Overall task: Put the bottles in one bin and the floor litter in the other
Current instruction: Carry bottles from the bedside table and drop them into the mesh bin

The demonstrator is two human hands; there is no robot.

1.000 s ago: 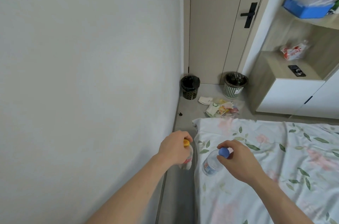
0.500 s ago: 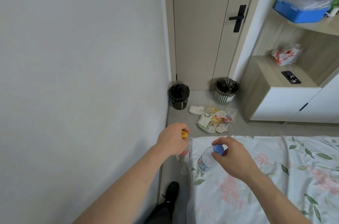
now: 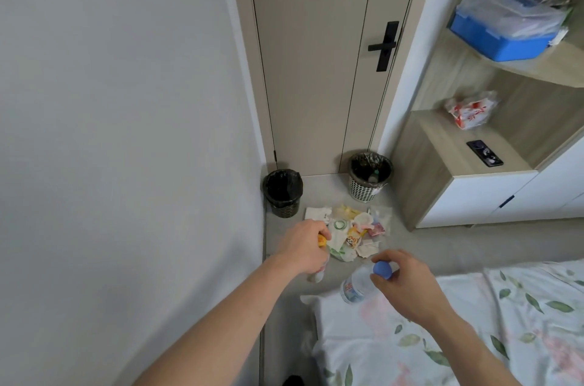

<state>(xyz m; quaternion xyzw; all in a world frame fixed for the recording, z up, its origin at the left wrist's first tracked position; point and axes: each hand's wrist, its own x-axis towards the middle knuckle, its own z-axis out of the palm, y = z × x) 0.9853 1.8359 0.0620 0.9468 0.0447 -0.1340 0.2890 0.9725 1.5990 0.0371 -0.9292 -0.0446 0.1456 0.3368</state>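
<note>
Each hand grips a bottle by its cap: left hand (image 3: pixel 303 248) the yellow-capped bottle (image 3: pixel 317 272), right hand (image 3: pixel 407 286) the blue-capped bottle (image 3: pixel 355 286). Best carry both upright past the litter (image 3: pixel 350 235) and drop them into the white bin (image 3: pixel 370 177), which seems to hold one already.

I see the litter pile (image 3: pixel 347 234) spread just before the black bin (image 3: pixel 283 193) and white mesh bin (image 3: pixel 369 178), blocking a low reach. Bare floor (image 3: pixel 442 243) lies right of the pile; the wall (image 3: pixel 126 132) closes its left.
</note>
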